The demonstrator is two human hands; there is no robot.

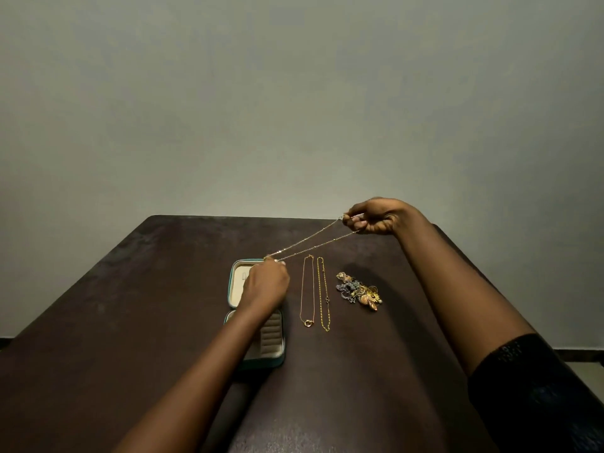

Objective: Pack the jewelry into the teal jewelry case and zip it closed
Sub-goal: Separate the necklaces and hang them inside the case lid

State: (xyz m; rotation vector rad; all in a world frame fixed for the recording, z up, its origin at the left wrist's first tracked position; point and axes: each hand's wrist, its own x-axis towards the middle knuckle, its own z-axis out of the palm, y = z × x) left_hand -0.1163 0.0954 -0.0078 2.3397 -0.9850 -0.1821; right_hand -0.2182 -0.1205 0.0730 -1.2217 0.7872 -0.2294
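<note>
Gold beaded chain [310,241] pulled taut: left hand [266,284] pinches one end over the open teal jewelry case [261,362], right hand [376,217] grips the other, far right. Lid print is unreadable. Two necklaces [309,323] and an earring pile [358,291] lie right of the case.

No legible text or labels

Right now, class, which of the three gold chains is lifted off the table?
The chain stretched between the left hand and right hand; the other two chains lie flat on the table.
</note>
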